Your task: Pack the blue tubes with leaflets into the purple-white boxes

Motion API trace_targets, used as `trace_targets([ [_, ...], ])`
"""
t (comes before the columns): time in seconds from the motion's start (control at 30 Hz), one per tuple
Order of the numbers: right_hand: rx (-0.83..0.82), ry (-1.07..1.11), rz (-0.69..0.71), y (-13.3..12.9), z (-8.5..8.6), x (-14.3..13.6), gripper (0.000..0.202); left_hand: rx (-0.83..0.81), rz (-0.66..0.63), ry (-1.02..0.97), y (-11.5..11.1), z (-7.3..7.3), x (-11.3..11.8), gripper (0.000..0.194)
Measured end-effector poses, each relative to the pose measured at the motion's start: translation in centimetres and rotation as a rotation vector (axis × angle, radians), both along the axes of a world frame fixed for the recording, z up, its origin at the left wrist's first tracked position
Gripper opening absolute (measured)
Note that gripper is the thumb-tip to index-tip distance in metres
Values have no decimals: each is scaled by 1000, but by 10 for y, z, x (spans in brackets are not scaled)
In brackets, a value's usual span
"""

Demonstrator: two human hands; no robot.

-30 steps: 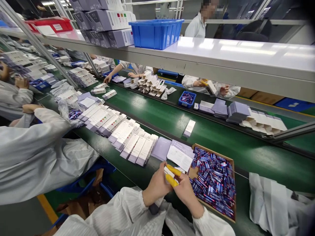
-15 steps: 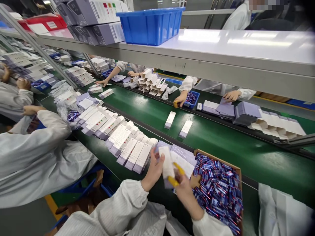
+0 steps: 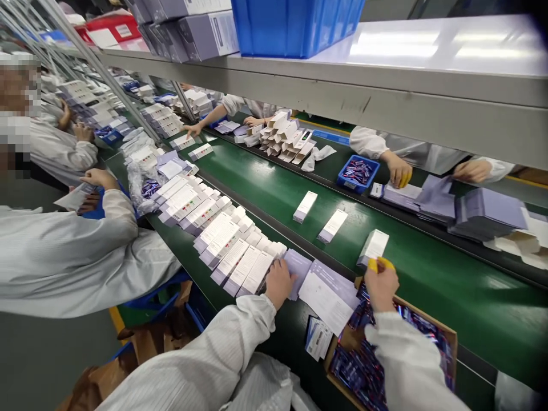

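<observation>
Several white cartons [image 3: 234,260] lie in a row on the counter [image 3: 177,237], at left. At the row's right end, the person's left hand [image 3: 279,283] rests with bent fingers by the last carton [image 3: 256,274]; whether they grasp it, one cannot tell. Further right, the rightmost white box [image 3: 375,244] lies on the green belt [image 3: 265,191], its long axis running away from the person and slightly rightward. It is just beyond the fingers of the right hand [image 3: 381,285], the nearer hand; these bend at its near end, their hold unclear.
</observation>
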State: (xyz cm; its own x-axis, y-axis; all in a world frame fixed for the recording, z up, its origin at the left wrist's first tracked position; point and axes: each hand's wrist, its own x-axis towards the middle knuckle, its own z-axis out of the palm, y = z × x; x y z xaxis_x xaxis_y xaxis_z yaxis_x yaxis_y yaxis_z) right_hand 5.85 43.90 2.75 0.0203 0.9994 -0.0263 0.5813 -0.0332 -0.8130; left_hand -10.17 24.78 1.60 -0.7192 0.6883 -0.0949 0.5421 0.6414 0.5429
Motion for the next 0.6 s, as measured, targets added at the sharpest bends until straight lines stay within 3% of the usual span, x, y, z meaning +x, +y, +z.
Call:
trace_targets([
  [0.13,278,-375,646,-85,-5,6,33,-81,42,-16,10,-7,-4,48],
  [0.2,363,-626,811,-121,-8,7,26,-80,53,-16,12,-7,-5,47],
  [0.33,459,-847,887,-155,-13,9,17,-1,48,-51,10,-2,-4,37],
  [0.47,468,-760,864,-153,-20,11,22,121,13,-205,-5,9,-7,19],
  [0.6,436,-621,808,-146,-28,17,24,276,24,-411,-39,26,-15,27],
])
